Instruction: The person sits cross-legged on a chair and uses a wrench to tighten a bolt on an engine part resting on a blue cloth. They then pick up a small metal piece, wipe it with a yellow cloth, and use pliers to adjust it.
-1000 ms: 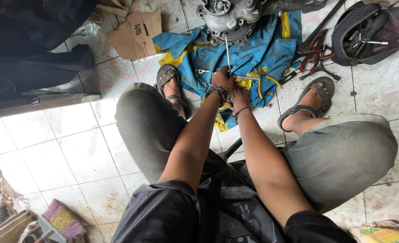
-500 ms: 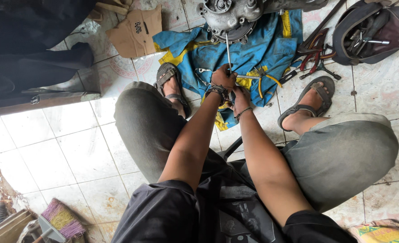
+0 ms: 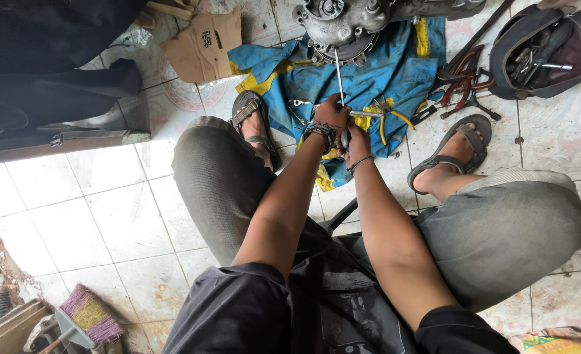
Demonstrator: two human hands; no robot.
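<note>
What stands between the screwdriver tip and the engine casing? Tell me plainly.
Nothing visible does. The left hand grips the screwdriver, whose shaft runs bare over the blue cloth up to the engine casing. The right hand sits just behind, near the yellow-handled pliers, which lie off to the side.

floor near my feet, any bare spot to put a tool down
Bare white tiles lie left of the left knee, bordered by the dark doorway and the brush. Crowded ahead: the blue cloth holds pliers, the engine part and both hands.
</note>
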